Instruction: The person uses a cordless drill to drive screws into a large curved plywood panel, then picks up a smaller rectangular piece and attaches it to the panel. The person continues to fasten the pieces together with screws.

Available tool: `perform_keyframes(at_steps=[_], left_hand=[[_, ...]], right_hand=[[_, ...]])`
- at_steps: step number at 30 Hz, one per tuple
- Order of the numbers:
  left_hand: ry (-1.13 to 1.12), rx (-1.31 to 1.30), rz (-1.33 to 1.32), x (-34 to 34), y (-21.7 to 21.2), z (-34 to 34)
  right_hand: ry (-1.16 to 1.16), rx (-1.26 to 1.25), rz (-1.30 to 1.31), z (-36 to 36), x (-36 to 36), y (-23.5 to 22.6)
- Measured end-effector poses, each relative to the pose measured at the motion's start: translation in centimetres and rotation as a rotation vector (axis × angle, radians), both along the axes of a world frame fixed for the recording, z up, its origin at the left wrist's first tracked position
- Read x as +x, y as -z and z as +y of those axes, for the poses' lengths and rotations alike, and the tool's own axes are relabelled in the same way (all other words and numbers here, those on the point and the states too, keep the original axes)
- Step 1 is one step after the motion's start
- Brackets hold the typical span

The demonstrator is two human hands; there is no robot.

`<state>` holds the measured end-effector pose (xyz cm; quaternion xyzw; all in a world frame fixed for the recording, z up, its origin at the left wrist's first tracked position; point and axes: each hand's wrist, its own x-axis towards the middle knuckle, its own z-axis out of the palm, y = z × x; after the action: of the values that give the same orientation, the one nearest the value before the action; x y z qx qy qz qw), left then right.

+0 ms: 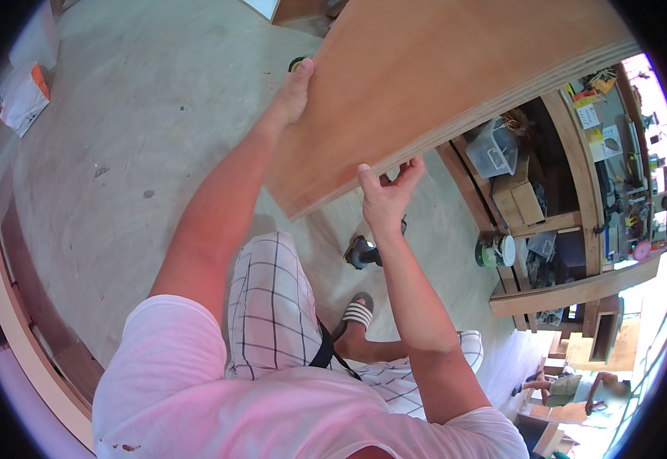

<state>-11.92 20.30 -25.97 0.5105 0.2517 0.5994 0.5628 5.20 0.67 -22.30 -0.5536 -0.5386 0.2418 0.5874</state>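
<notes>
A large brown plywood panel (425, 84) with a pale, layered edge slants across the upper middle, tilted above the floor. My left hand (293, 96) grips its left edge, the thumb lying along the side and the other fingers mostly hidden. Nearer to me, my right hand (389, 197) holds the lower right edge between thumb and fingers. Below that edge, a dark cordless power tool (362, 252) sits on the floor near my sandalled foot (356, 314). Just past my left thumb is a small round black-and-green object (297, 63), partly covered.
Wooden shelving (570, 145) on the right holds a clear plastic bin (492, 149) and a cardboard box (518, 195). A lidded bucket (495, 251) stands before it, near a plank (578, 292). Another person (570, 390) is at lower right. A white-and-orange bag (25, 99) lies far left.
</notes>
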Motion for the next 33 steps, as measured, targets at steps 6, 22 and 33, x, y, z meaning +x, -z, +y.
perform_keyframes(at_steps=[6,22,33], left_hand=[[-0.023,0.065,0.005,-0.3,-2.1,-1.7],[-0.007,0.002,-0.011,-1.6,-2.2,-1.8],[-0.138,-0.082,-0.067,-2.1,-2.2,-2.0]], right_hand=[[0.058,-0.033,-0.089,-0.6,-0.9,-1.7],[0.991,-0.801,0.476,-15.0,21.0,24.5],[0.191,-0.728,0.139,-14.9,18.5,33.4]])
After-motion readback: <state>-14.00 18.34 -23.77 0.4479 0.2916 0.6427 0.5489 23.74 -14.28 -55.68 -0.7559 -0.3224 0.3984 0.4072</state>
